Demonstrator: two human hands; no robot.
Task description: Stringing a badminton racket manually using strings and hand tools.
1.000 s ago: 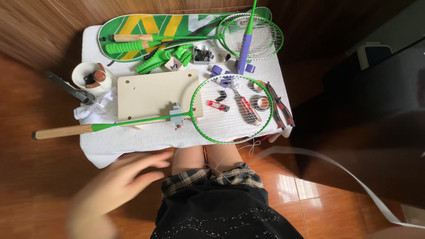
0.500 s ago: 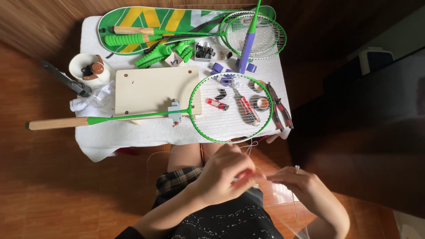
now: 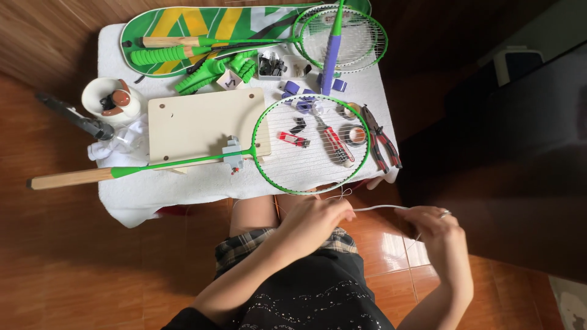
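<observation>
Holding a thin white string (image 3: 382, 208) taut between them, both hands sit just off the near edge of the worktop (image 3: 183, 189), above the person's lap. The left hand (image 3: 318, 220) is closed, its fingertips pinched on the string close to the near rim of the racket (image 3: 309, 143). The right hand (image 3: 437, 223), with a ring on one finger, is well apart from the left, beyond the worktop's near right corner, and grips the string's other stretch, which trails down past it.

From the left hand the string runs up to the racket's rim. This green racket lies flat across the worktop's near half, its head toward the right edge and its wooden handle jutting past the left edge. Its shaft crosses a pale board (image 3: 205, 122) at the middle, where a small grey clamp (image 3: 233, 153) sits on it. Seen through the racket's strings are a red-handled tool (image 3: 333, 140) and a tape roll (image 3: 354, 134). Pliers (image 3: 382, 137) lie by the right edge. A second racket (image 3: 339, 36) rests at the far edge, on a green cover (image 3: 202, 24). A white cup (image 3: 113, 101) stands near the left edge.
</observation>
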